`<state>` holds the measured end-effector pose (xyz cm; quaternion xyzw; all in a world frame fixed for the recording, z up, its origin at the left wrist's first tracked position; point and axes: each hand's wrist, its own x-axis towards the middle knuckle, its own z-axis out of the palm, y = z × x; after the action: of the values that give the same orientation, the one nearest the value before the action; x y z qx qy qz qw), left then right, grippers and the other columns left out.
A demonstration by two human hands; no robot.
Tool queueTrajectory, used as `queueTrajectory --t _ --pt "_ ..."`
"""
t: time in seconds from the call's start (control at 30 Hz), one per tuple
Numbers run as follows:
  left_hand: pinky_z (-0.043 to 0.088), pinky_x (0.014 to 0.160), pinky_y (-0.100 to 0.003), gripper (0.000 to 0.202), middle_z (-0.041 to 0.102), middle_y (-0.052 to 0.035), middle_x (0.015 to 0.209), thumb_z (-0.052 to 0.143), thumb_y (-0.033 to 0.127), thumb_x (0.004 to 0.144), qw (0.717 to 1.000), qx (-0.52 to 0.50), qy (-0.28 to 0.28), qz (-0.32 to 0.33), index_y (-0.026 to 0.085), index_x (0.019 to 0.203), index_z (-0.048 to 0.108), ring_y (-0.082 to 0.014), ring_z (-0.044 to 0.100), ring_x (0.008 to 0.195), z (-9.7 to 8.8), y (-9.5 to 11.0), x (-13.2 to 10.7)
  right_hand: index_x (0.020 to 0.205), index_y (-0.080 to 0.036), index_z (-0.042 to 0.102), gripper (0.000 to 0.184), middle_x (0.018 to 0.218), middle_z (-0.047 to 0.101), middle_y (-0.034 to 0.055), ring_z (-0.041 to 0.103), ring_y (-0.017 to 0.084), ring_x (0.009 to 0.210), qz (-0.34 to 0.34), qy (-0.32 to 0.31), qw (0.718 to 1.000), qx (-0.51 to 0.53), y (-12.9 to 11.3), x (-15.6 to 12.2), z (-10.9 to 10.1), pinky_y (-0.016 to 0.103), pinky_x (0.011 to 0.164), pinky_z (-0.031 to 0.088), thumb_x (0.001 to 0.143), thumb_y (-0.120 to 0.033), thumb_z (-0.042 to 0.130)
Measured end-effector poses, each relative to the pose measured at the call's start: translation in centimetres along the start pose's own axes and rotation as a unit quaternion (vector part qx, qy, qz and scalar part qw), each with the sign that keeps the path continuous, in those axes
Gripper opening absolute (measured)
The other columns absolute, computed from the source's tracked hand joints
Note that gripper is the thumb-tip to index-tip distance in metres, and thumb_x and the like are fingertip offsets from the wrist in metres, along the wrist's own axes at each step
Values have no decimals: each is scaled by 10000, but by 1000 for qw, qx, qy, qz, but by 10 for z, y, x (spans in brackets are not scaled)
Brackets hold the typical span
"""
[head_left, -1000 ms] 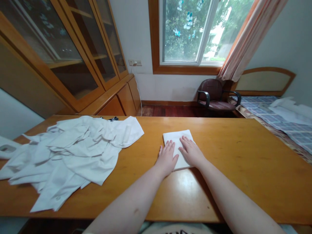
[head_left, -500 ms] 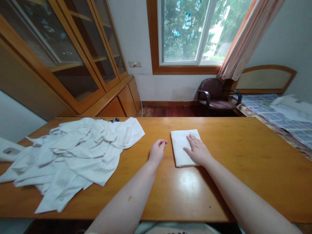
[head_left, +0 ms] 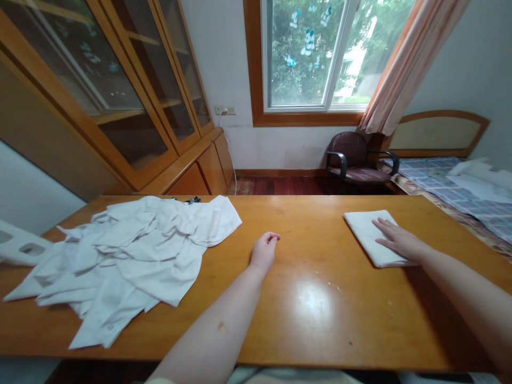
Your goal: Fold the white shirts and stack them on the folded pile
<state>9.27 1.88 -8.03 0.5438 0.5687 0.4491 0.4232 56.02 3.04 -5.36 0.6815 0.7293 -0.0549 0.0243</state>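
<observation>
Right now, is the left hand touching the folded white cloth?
Apart: the head view shows tabletop plainly between the left hand and the near edge of the folded white cloth.

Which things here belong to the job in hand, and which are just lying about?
In the job:
folded cloth, under the right hand
table beneath it
probably the crumpled pile, white too

Just about:
chair
bed
cabinet
curtain
small dark item behind the pile
white slotted thing, use unclear
</observation>
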Motion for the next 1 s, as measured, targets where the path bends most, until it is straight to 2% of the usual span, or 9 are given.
queueTrajectory --t 0.07,0.13,0.2,0.23,0.3,0.4,0.5,0.7,1.0 --pt "479 772 -271 182 684 -30 874 479 237 799 1000 5 -3 4 199 832 654 -155 622 837 1 0 0 1404 -241 381 620 1508 209 137 155 331 1381 81 -25 995 -42 21 -1 -10 495 1068 197 832 -459 478" --pt "481 775 -274 185 684 -27 879 474 234 803 1000 8 -3 7 202 833 653 -154 622 835 0 0 0 1384 -256 415 575 1513 183 149 149 340 1381 119 -26 992 -44 26 -4 -18 499 1058 191 846 -448 475" --pt "483 773 -276 184 682 -26 879 475 231 801 1000 11 -4 6 204 832 654 -154 622 832 0 1 -1 1417 -241 354 562 1511 189 155 181 284 1383 118 -26 993 6 17 -10 -19 448 1058 217 896 -451 369" --pt "483 772 -276 183 682 -25 879 476 230 800 1000 12 -4 5 205 831 654 -155 621 834 -1 1 -1 1437 -266 301 562 1516 186 136 185 270 1383 121 -29 992 31 9 -14 -17 461 1055 220 914 -473 299" --pt "482 773 -275 180 680 -22 875 476 226 797 1000 13 -5 -1 207 828 653 -155 620 839 -1 3 -2 1446 -323 248 600 1530 153 95 128 315 1390 149 -21 989 14 -7 -20 -9 563 1036 181 893 -551 289" --pt "481 777 -274 179 678 -21 869 475 217 794 1000 14 -7 -5 207 826 650 -154 621 835 -1 5 -3 1455 -324 209 635 1532 148 92 131 333 1385 182 9 983 -16 -17 -23 2 595 1024 154 882 -596 234" --pt "480 776 -282 177 678 -31 866 478 216 790 1000 10 -7 -4 198 823 651 -161 622 833 -1 7 -2 1457 -324 196 623 1528 167 96 162 336 1376 221 18 975 -6 -7 -17 2 603 1006 161 894 -584 137" --pt "473 763 -280 173 676 -34 843 480 215 777 1000 12 -11 -2 189 814 647 -163 619 811 -2 12 -2 1463 -313 171 619 1539 116 92 143 313 1380 259 10 966 -2 22 0 -11 572 1005 151 901 -568 111" --pt "461 728 -261 169 665 -25 819 470 218 772 999 30 -17 -2 191 792 635 -154 608 784 0 14 -2 1463 -330 151 618 1545 92 69 125 312 1383 294 10 956 -11 24 7 -14 579 1016 130 898 -572 84"
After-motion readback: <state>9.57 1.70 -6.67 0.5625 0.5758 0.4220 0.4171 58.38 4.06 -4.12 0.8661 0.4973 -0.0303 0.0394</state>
